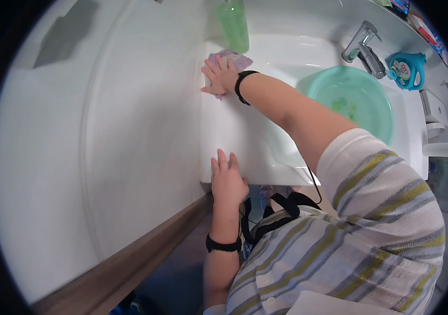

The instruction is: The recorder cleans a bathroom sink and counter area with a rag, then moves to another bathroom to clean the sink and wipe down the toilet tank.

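Note:
My right hand (220, 76) presses flat on a purple cloth (238, 60) in the far left corner of the white sink counter (239, 134). Its fingers are spread, and the cloth sticks out past them toward the back and right. Just behind stands a clear bottle of green liquid (233, 29). My left hand (228, 178) rests at the counter's front left edge, nearest the wall. Its fingers are stretched out and hold nothing. Black bands circle both wrists.
A mint-green basin (318, 84) sits in the sink, partly behind my right arm. Beyond it rises a chrome faucet (359, 43), with a teal jug (407, 71) to its right. A white wall (140, 121) borders the counter's left side. A white cup-like cylinder (439, 150) is at the right edge.

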A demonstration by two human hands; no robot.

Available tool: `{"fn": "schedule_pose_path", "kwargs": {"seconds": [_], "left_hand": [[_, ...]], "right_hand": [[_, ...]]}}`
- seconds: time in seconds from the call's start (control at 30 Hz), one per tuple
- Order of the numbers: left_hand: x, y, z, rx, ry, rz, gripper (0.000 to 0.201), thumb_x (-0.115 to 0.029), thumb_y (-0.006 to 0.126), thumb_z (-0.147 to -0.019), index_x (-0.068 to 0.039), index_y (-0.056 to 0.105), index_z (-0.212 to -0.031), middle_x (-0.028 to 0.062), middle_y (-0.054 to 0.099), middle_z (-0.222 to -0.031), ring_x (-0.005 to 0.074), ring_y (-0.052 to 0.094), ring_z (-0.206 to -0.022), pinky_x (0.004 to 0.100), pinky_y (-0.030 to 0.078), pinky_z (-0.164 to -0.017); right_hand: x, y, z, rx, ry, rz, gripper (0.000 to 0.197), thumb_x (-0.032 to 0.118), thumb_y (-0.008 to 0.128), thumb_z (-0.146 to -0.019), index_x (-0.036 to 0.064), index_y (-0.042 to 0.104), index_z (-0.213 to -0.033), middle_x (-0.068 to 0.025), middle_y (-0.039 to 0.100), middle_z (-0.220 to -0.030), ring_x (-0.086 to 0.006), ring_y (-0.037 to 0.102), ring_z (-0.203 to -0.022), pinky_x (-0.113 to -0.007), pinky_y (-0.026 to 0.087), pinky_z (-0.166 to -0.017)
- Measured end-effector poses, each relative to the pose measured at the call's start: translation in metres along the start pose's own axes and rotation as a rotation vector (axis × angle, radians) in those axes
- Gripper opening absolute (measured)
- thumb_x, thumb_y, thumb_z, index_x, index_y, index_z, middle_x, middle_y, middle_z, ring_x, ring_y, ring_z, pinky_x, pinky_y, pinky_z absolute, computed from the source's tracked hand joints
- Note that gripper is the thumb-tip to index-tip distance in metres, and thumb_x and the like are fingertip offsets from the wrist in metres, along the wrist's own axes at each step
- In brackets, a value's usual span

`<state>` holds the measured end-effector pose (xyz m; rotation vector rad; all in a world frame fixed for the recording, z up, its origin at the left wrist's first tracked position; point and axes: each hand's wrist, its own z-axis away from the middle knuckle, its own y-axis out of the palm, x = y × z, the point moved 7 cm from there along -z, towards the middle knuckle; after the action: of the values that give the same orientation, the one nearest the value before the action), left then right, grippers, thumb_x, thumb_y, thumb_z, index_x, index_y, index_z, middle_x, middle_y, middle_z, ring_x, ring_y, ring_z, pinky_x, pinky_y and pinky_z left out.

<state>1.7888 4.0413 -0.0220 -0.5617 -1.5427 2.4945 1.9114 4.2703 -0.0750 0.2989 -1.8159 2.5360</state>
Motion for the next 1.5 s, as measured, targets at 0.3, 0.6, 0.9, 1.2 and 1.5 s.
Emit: {"fn": "schedule_pose_path", "kwargs": {"seconds": [0.3, 0.6, 0.9, 1.2, 1.5], "left_hand": [[0.003, 0.006, -0.035, -0.067, 0.081, -0.002, 0.076, -0.022, 0.073, -0.06, -0.003, 0.039, -0.125, 0.0219, 0.028, -0.134, 0.0385, 0.034, -0.12, 0.0394, 0.039, -0.093], [0.051, 0.027, -0.015, -0.065, 0.096, 0.495, 0.04, -0.017, 0.069, -0.067, -0.002, 0.053, -0.101, 0.0178, 0.054, -0.103, 0.0324, 0.052, -0.097, 0.0364, 0.043, -0.081], [0.027, -0.017, -0.023, -0.563, 0.558, 0.142, 0.052, -0.025, 0.068, -0.071, 0.0, 0.051, -0.113, 0.0209, 0.052, -0.111, 0.0325, 0.053, -0.098, 0.0372, 0.042, -0.086], [0.014, 0.013, -0.055, -0.13, 0.356, -0.224, 0.067, -0.037, 0.07, -0.065, -0.003, 0.047, -0.118, 0.0217, 0.044, -0.118, 0.0352, 0.048, -0.104, 0.0399, 0.044, -0.082], [0.008, 0.011, -0.054, -0.073, 0.353, -0.288, 0.067, -0.034, 0.071, -0.065, 0.0, 0.046, -0.117, 0.0251, 0.044, -0.117, 0.0387, 0.049, -0.101, 0.0408, 0.044, -0.081]], "right_hand": [[0.027, 0.019, 0.037, -0.052, 0.036, -0.031, 0.078, 0.056, 0.031, -0.083, 0.007, 0.008, -0.138, -0.0115, 0.001, -0.145, -0.0337, -0.004, -0.132, -0.046, 0.002, -0.106], [0.086, 0.076, 0.148, -0.135, -0.232, -0.034, 0.071, 0.05, 0.033, -0.085, 0.0067, 0.014, -0.138, -0.0111, 0.005, -0.145, -0.0319, -0.001, -0.133, -0.046, 0.005, -0.106], [0.092, 0.09, 0.267, -0.527, -0.339, -0.024, 0.055, 0.029, 0.046, -0.084, 0.0059, 0.031, -0.131, -0.0125, 0.024, -0.139, -0.0322, 0.02, -0.129, -0.044, 0.019, -0.103], [-0.043, 0.112, 0.395, -0.594, 0.295, 0.053, 0.056, 0.025, 0.054, -0.079, 0.0079, 0.034, -0.129, -0.0118, 0.031, -0.135, -0.0305, 0.029, -0.125, -0.042, 0.024, -0.101], [0.004, 0.115, 0.357, -0.781, 0.145, -0.11, 0.062, 0.017, 0.061, -0.068, 0.0039, 0.039, -0.125, -0.0132, 0.035, -0.133, -0.0293, 0.031, -0.123, -0.041, 0.026, -0.1]]}}
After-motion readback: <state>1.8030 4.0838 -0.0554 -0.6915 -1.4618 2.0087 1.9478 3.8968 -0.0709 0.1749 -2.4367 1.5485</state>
